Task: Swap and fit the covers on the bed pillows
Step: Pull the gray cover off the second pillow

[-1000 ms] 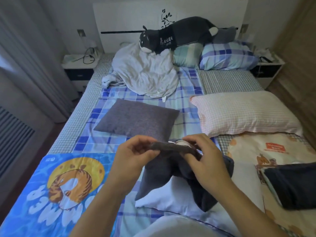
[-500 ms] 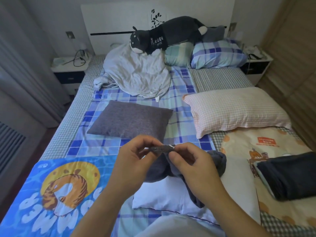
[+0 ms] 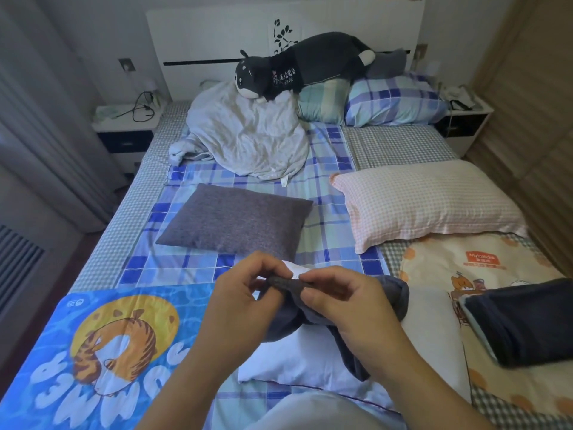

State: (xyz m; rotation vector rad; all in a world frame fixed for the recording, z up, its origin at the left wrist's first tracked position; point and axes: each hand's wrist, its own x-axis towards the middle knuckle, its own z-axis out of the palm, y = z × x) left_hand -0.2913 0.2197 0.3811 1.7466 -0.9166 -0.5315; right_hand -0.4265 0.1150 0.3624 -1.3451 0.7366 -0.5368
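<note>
head view looks forward and down, close over the bed (image 3: 400, 144).

Dim, bluish daylight; wide-angle edge distortion

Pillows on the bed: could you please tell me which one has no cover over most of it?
The white pillow nearest the person, with a dark cover bunched at its top; the grey, pink-checked and blue-plaid ones are fully covered.
</note>
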